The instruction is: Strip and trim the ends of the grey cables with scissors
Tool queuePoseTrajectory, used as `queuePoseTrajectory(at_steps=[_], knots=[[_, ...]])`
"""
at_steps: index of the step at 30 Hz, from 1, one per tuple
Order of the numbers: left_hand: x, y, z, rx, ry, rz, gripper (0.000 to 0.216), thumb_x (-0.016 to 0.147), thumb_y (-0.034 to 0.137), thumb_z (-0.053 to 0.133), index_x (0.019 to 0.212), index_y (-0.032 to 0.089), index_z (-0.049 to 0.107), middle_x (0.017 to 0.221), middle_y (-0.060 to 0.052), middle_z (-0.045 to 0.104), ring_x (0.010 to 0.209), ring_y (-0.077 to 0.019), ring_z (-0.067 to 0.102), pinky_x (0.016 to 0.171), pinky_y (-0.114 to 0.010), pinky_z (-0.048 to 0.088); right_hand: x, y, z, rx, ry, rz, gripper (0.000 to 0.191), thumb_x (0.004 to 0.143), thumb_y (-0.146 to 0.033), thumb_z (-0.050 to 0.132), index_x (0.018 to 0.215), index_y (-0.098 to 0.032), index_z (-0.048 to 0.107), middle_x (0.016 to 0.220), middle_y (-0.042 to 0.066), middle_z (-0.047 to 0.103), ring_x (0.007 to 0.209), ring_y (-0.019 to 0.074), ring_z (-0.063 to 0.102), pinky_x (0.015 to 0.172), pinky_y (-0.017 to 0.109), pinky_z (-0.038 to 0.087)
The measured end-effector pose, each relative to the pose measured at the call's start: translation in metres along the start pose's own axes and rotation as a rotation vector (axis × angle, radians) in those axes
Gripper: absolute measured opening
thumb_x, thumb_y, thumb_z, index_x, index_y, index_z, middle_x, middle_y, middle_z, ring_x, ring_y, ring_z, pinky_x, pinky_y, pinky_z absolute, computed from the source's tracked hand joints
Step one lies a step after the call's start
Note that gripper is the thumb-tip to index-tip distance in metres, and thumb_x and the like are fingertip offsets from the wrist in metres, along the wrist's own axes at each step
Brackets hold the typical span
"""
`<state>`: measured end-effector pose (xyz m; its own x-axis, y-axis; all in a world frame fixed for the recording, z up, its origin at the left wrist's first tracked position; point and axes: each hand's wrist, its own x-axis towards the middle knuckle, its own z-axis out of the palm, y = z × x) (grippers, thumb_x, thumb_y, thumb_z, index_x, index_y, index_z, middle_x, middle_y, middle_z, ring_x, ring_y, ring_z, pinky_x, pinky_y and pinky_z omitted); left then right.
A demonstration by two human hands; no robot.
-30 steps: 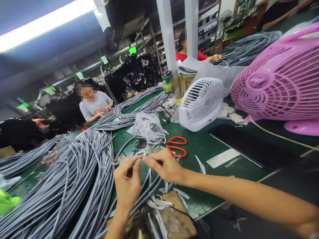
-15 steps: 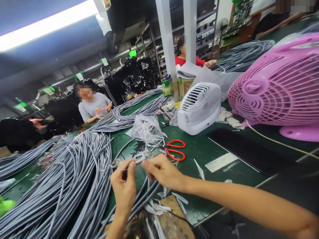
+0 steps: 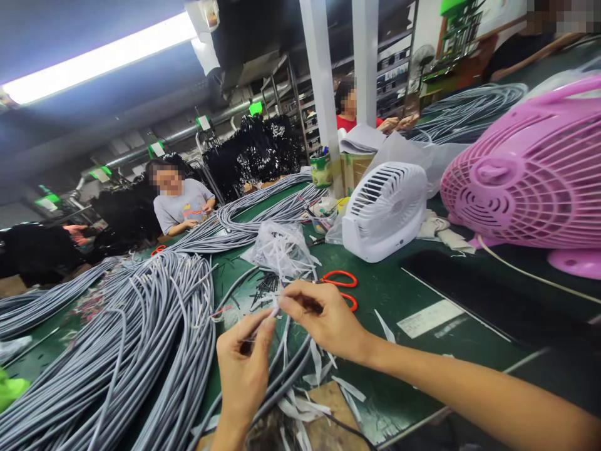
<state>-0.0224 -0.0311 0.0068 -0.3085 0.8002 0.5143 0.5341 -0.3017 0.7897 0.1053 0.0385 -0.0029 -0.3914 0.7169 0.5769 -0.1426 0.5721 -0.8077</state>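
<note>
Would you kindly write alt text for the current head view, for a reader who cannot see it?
A person's left hand and right hand pinch a thin pale piece above a green table. Gray cables lie at left; scissors, a white fan and a pink fan are beyond the right hand.

A green table carries it all, with a white fan standing on it. Right of the white fan stands a larger pink fan, and a crumpled cloth lies between. In front of the white fan lie a white strip and a dark flat panel. Orange-handled scissors lie in front and to its left. Left of it rests a clear plastic bag; farther left spreads a big heap of grey cables.
</note>
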Motion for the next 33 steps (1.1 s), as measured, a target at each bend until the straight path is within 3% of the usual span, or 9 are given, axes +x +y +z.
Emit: queuePoseTrajectory(at_steps=[14, 19, 24, 33], knots=[[-0.0040, -0.0022, -0.0027, 0.095, 0.083, 0.099, 0.011, 0.069, 0.026, 0.066, 0.073, 0.020, 0.074, 0.053, 0.000, 0.063, 0.041, -0.0098, 0.048, 0.039, -0.019, 0.036, -0.0031, -0.0005, 0.0003, 0.003, -0.064, -0.018, 0.020, 0.081, -0.030, 0.048, 0.073, -0.014, 0.056, 0.050, -0.005, 0.039, 0.043, 0.0059, 0.034, 0.038, 0.017, 0.028], [-0.0024, -0.0017, -0.0022, 0.075, 0.083, 0.100, 0.010, 0.070, 0.025, 0.065, 0.070, 0.020, 0.073, 0.052, 0.000, 0.063, 0.041, -0.0100, 0.049, 0.038, -0.019, 0.036, -0.0021, -0.0019, -0.0002, 0.025, -0.100, -0.040, 0.019, 0.081, -0.029, 0.047, 0.071, -0.014, 0.053, 0.049, -0.006, 0.037, 0.042, 0.0050, 0.031, 0.038, 0.016, 0.026], [-0.0022, 0.0000, -0.0030, 0.062, 0.064, 0.105, 0.010, 0.070, 0.024, 0.064, 0.067, 0.019, 0.072, 0.050, 0.001, 0.061, 0.042, -0.0101, 0.050, 0.040, -0.018, 0.038, -0.0015, -0.0040, -0.0013, 0.018, -0.102, -0.056, 0.019, 0.081, -0.028, 0.046, 0.067, -0.016, 0.051, 0.048, -0.007, 0.035, 0.041, 0.0053, 0.030, 0.038, 0.017, 0.025], [-0.0016, 0.0048, -0.0062, 0.111, -0.062, 0.103, 0.015, 0.071, 0.025, 0.063, 0.063, 0.016, 0.072, 0.043, 0.003, 0.050, 0.039, -0.0066, 0.037, 0.038, -0.017, 0.028, -0.0021, -0.0050, -0.0025, 0.022, -0.139, -0.024, 0.021, 0.078, -0.026, 0.046, 0.059, -0.017, 0.043, 0.047, -0.007, 0.035, 0.042, 0.0049, 0.031, 0.039, 0.016, 0.024]])
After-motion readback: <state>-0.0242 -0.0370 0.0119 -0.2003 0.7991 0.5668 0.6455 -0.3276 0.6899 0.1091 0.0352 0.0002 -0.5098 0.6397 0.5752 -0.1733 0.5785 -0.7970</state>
